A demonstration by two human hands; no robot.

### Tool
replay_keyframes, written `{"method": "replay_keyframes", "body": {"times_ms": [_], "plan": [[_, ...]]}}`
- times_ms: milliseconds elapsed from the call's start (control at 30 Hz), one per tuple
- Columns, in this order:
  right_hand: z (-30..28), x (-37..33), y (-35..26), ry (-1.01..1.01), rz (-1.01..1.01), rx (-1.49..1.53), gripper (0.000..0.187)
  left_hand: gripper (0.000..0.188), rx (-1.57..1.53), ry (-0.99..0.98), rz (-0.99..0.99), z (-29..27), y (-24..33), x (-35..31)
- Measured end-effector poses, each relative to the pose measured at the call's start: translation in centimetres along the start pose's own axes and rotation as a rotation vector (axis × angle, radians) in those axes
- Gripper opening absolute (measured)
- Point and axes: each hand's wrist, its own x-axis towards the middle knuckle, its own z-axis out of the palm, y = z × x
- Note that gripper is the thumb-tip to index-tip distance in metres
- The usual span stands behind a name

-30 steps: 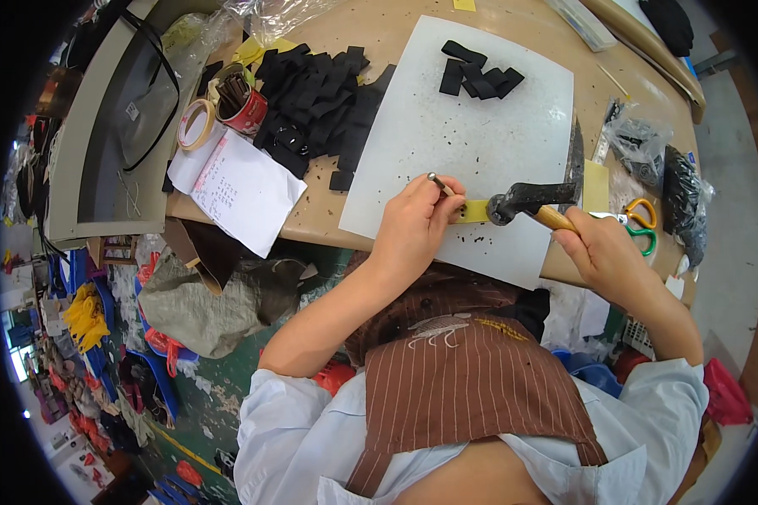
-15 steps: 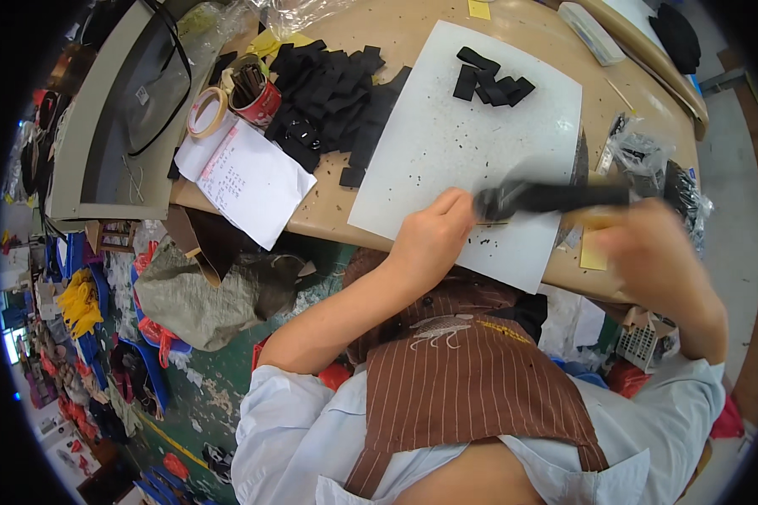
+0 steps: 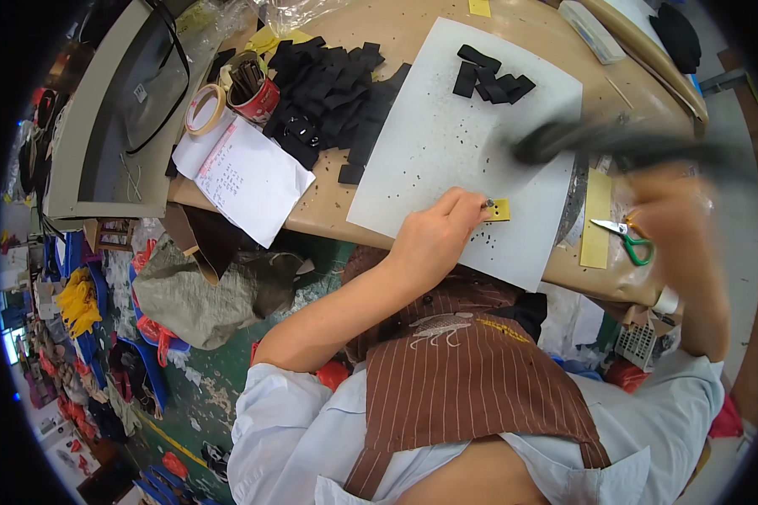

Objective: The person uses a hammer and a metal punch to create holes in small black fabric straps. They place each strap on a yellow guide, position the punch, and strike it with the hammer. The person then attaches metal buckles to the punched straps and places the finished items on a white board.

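My left hand [image 3: 436, 231] is closed in a pinch at the near part of a white board [image 3: 413, 151]. A small dark metal punch [image 3: 487, 204] shows at its fingertips, mostly hidden by them. Right beside it on the board lies a small yellow strip with holes [image 3: 500, 212]. My right hand [image 3: 674, 198], smeared by motion, grips a black hammer [image 3: 615, 147] raised above the board's right side. Several black fabric strips [image 3: 490, 80] lie at the board's far end. Small dark bits are scattered over the board.
A heap of black strips [image 3: 333, 93] lies left of the board, near a red can [image 3: 257, 101], a tape roll [image 3: 205, 109] and a written notepad [image 3: 248, 177]. Green-handled scissors [image 3: 636, 246] and a yellow paper strip [image 3: 596, 210] lie at the right, by plastic-wrapped items.
The hammer has swung up and away from my left hand, uncovering the punch, the yellow strip and the scissors. My right hand has moved up and slightly right; my left stays put.
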Motion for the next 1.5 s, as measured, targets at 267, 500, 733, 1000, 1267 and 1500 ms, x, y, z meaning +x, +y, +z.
{"method": "replay_keyframes", "body": {"times_ms": [267,500,733,1000,1267,1500], "plan": [[2.1,-6.9,7.8,0.243,0.621,-0.349,0.028,0.018,-0.853,0.134,-0.572,-0.1,0.0,3.1],[5.2,-6.7,10.3,0.294,0.192,-0.712,0.03,0.038,-0.313,-0.089,-0.092,-3.0,-0.7,2.2],[13.1,-0.5,8.2,-0.038,-0.079,-0.275,0.022,0.069,-0.031,-0.102,0.055,-0.6,0.0,1.3],[8.9,1.2,11.8,0.231,0.067,-0.464,0.019,0.042,0.053,-0.022,0.061,-0.6,-2.1,1.9],[9.5,6.5,17.7,0.323,0.03,-0.39,0.029,0.055,0.426,0.289,-0.015,-4.9,-5.9,10.2],[8.9,3.8,11.4,0.154,0.18,-0.501,0.017,0.027,0.379,0.107,-0.066,1.9,-7.4,15.4]]}}
